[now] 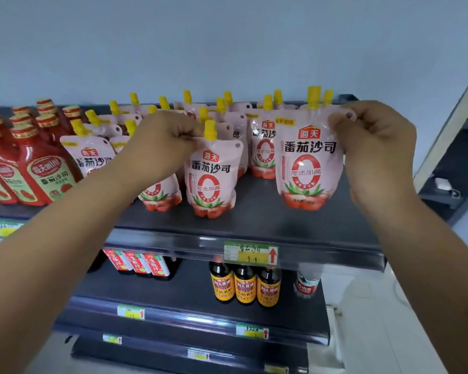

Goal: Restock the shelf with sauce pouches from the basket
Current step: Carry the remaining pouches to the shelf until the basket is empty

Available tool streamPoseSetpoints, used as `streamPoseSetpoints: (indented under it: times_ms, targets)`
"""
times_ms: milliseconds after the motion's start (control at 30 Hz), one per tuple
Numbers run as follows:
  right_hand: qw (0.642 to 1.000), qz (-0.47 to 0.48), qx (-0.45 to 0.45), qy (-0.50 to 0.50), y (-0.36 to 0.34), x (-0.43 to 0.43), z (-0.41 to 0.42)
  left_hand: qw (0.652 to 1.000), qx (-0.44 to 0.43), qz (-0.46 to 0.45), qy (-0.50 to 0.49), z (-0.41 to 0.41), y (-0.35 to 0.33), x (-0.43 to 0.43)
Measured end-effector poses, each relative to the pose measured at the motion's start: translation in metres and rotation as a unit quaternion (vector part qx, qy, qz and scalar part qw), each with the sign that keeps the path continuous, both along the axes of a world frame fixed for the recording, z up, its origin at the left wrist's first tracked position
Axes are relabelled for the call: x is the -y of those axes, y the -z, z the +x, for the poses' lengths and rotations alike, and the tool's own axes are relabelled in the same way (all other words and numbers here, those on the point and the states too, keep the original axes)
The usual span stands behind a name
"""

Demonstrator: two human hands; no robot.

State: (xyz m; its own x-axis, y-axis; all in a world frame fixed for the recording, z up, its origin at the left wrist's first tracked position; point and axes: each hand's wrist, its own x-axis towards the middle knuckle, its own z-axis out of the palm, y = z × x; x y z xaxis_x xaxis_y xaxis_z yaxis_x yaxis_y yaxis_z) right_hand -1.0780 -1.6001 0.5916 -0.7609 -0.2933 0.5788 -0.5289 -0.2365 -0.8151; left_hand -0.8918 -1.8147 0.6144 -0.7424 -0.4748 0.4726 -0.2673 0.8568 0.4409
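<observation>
On the dark top shelf (268,228) stand several pink tomato sauce pouches with yellow caps. My left hand (162,147) pinches the upper left corner of a front-row pouch (211,182) that stands upright near the shelf's middle. Over at the shelf's right, my right hand (376,147) grips the top right corner of a larger-looking pouch (307,168), held upright with its base at the shelf surface. More pouches (262,149) fill the rows behind them. The basket is not in view.
Red ketchup bottles (30,168) crowd the top shelf's left end. Below, dark soy sauce bottles (245,286) and red-labelled bottles (138,263) stand on the second shelf. Price tags (250,252) line the shelf edges. Another shelf unit (449,184) stands to the right.
</observation>
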Motion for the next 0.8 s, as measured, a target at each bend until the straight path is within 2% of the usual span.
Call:
streamPoseSetpoints:
  times_ms: [300, 533, 633, 800]
  targets:
    - [0.998, 0.049, 0.017, -0.045, 0.004, 0.036, -0.025, 0.997, 0.055, -0.048, -0.040, -0.005, -0.008, 0.011]
    - [0.993, 0.094, 0.017, -0.070, 0.009, 0.066, -0.037, 0.967, 0.101, -0.231, -0.031, -0.002, -0.020, 0.011]
    - [0.992, 0.102, 0.033, -0.064, 0.014, 0.072, -0.042, 0.967, 0.104, -0.229, -0.030, -0.002, -0.025, 0.012]
    - [0.990, 0.111, 0.056, -0.065, 0.025, 0.077, -0.047, 0.980, 0.107, -0.168, -0.021, 0.004, -0.024, 0.023]
